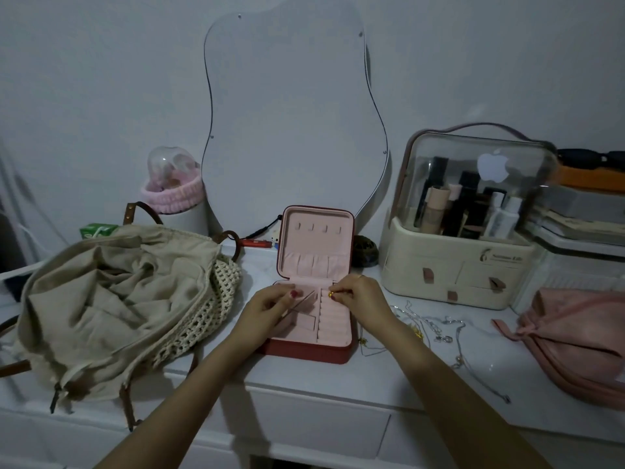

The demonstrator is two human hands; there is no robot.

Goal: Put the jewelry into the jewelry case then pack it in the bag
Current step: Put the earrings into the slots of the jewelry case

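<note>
An open red jewelry case (341, 353) with pink lining lies on the white dresser, its lid standing up at the back. Over its tray, my left hand (267, 308) pinches one end of a thin necklace chain (302, 301). My right hand (360, 297) pinches the other end, where a small gold pendant (331, 294) shows above the ring rolls. To the right of the case, several more chains and small gold pieces (433, 328) lie loose on the dresser top. A beige crochet bag (111, 299) with brown straps slumps open at the left.
A wavy mirror (291, 106) leans against the wall behind the case. A clear-lidded cosmetics organiser (466, 238) stands at the right, and a pink pouch (581, 336) lies at the far right. A pink-banded container (174, 194) and a green carton (98, 230) stand behind the bag.
</note>
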